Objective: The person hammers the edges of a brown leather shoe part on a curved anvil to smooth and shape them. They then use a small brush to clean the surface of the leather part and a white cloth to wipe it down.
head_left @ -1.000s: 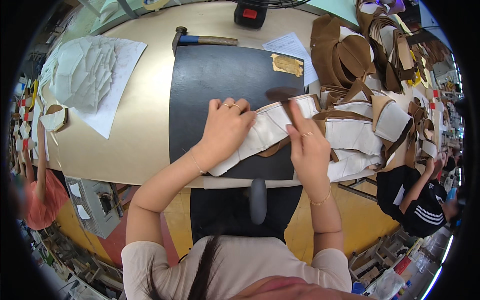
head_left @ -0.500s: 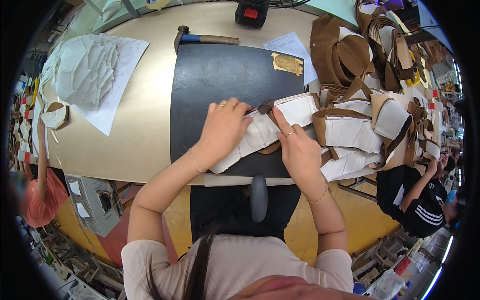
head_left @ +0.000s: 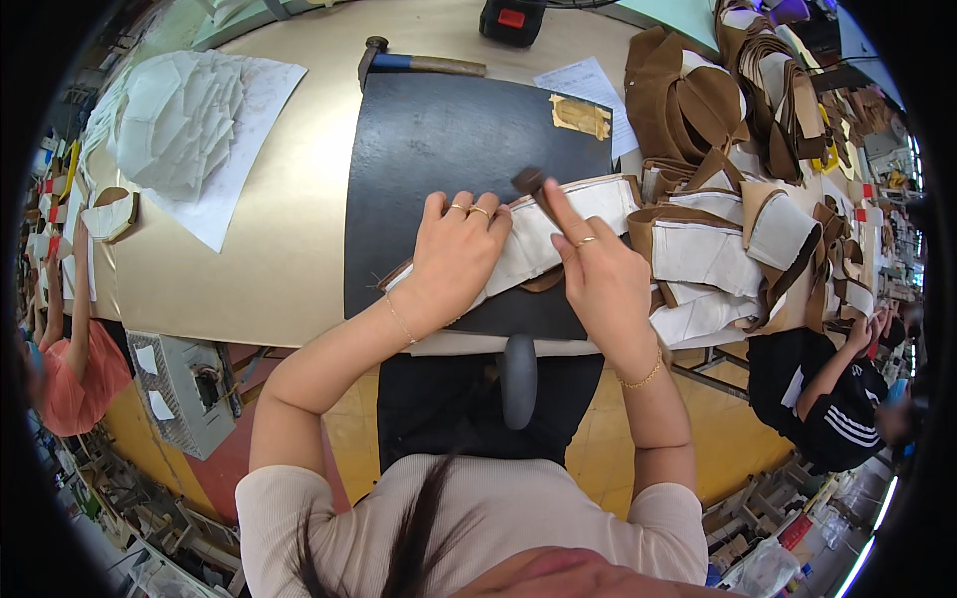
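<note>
A long brown strip backed with white lining (head_left: 528, 242) lies slantwise on a dark grey mat (head_left: 429, 125). My left hand (head_left: 461, 244) is closed over its left part, fingers curled at the far edge. Farther right, my right hand (head_left: 603, 269) stretches its index finger along a narrow brown tab (head_left: 529, 180) that sticks up past the strip's far edge; its thumb is close by. The tab's end is blurred, and the fingers hide its lower part. A bit of brown material shows under the strip's near edge.
Brown and white-lined pieces (head_left: 703, 254) are heaped at the right, with brown stacks behind them. A hammer (head_left: 424, 65) lies beyond the mat. White pieces (head_left: 179, 125) are piled on paper at the left. Two people work at either side.
The strip's left end has turned away from me, and my left hand sits farther along it. The brown tab's end has risen away from the strip under my right index finger.
</note>
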Available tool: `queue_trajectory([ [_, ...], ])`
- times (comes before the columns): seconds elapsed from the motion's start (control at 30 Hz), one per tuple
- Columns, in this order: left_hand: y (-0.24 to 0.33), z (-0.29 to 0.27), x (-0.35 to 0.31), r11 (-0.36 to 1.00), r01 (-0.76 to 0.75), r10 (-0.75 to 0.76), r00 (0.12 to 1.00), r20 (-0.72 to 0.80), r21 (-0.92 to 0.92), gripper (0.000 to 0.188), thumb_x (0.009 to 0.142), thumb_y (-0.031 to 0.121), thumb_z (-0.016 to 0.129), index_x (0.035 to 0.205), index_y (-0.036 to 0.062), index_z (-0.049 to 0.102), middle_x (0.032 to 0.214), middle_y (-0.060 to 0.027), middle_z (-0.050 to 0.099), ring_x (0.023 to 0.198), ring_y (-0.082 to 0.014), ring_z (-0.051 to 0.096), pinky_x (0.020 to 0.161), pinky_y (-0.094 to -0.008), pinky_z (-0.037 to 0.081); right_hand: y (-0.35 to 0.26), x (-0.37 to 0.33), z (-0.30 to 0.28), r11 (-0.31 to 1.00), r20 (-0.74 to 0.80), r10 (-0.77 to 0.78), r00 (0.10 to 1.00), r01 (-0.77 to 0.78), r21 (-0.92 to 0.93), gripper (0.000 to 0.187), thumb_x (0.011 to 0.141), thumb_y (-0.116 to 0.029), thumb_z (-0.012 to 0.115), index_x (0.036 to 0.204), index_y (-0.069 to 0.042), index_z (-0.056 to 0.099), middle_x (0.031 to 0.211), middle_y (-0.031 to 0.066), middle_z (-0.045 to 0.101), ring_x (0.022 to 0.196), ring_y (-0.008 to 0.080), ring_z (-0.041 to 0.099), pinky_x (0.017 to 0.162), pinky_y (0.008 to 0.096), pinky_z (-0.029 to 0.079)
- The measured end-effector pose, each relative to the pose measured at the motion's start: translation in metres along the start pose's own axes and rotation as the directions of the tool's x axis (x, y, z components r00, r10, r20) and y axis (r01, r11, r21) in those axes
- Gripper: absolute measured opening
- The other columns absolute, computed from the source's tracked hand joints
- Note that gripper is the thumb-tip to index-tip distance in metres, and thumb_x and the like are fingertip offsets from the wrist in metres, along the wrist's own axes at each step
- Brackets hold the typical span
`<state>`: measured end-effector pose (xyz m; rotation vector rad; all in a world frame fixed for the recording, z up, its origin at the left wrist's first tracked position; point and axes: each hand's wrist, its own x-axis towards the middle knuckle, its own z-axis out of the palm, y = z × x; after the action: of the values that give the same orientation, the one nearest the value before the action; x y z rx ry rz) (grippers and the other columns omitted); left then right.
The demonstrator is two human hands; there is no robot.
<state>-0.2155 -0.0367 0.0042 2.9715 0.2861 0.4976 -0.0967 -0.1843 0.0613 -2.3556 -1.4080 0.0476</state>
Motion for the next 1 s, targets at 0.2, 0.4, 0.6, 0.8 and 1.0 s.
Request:
queue_trajectory([
  [0.2, -0.015, -0.001, 0.005, 0.908, 0.224, -0.171, 0.970, 0.175, -0.354, 0.020, 0.085, 0.013, 0.065, 0.104, 0.0071, 0.071, 0.095, -0.0043, 0.062, 0.089, -0.0211, 0.060, 0.085, -0.0365, 0.039, 0.002, -0.008, 0.016, 0.996, 0.124, 0.044, 0.991, -0.033, -0.088, 0.055, 0.092, -0.014, 0.063, 0.146, -0.024, 0.051, 0.077, 0.0080, 0.060, 0.057, 0.0267, 0.062, 0.053, 0.0384, 0.052],
  [0.4, -0.010, -0.003, -0.002, 0.990, 0.058, -0.044, 0.994, 0.103, -0.130, 0.015, 0.085, 0.013, 0.066, 0.097, 0.0076, 0.072, 0.090, -0.0038, 0.060, 0.088, -0.0204, 0.059, 0.084, -0.0365, 0.039, -0.005, 0.000, -0.003, 0.994, -0.037, 0.013, 0.999, -0.008, 0.113, 0.055, 0.093, -0.016, 0.063, 0.146, -0.026, 0.050, 0.078, 0.0090, 0.061, 0.060, 0.0275, 0.064, 0.053, 0.0389, 0.052],
  [0.6, -0.010, -0.008, -0.006, 0.999, -0.026, 0.029, 0.996, 0.090, -0.040, 0.027, 0.085, 0.011, 0.058, 0.111, 0.0047, 0.067, 0.096, -0.0051, 0.058, 0.092, -0.0209, 0.057, 0.088, -0.0387, 0.040, 0.001, -0.004, 0.010, 0.996, 0.198, 0.025, 0.980, -0.009, -0.085, 0.054, 0.094, -0.016, 0.063, 0.146, -0.026, 0.052, 0.078, 0.0075, 0.058, 0.058, 0.0248, 0.060, 0.054, 0.0385, 0.049],
  [0.8, -0.007, -0.006, -0.010, 0.999, -0.042, 0.041, 0.998, 0.050, 0.020, 0.027, 0.086, 0.012, 0.061, 0.110, 0.0048, 0.068, 0.097, -0.0060, 0.060, 0.093, -0.0230, 0.059, 0.089, -0.0399, 0.041, -0.004, -0.007, 0.017, 0.983, -0.237, 0.011, 0.971, 0.034, 0.182, 0.057, 0.092, -0.016, 0.064, 0.146, -0.029, 0.050, 0.076, 0.0085, 0.059, 0.058, 0.0273, 0.062, 0.053, 0.0397, 0.052],
  [1.0, -0.033, -0.011, -0.006, 0.918, 0.167, -0.076, 0.964, 0.254, -0.358, 0.022, 0.085, 0.018, 0.071, 0.104, 0.0083, 0.071, 0.094, -0.0049, 0.063, 0.090, -0.0241, 0.061, 0.085, -0.0369, 0.041, -0.001, -0.001, 0.009, 0.999, 0.115, -0.005, 0.993, 0.010, -0.042, 0.058, 0.091, -0.015, 0.065, 0.145, -0.029, 0.051, 0.075, 0.0084, 0.059, 0.057, 0.0277, 0.062, 0.053, 0.0404, 0.051],
])
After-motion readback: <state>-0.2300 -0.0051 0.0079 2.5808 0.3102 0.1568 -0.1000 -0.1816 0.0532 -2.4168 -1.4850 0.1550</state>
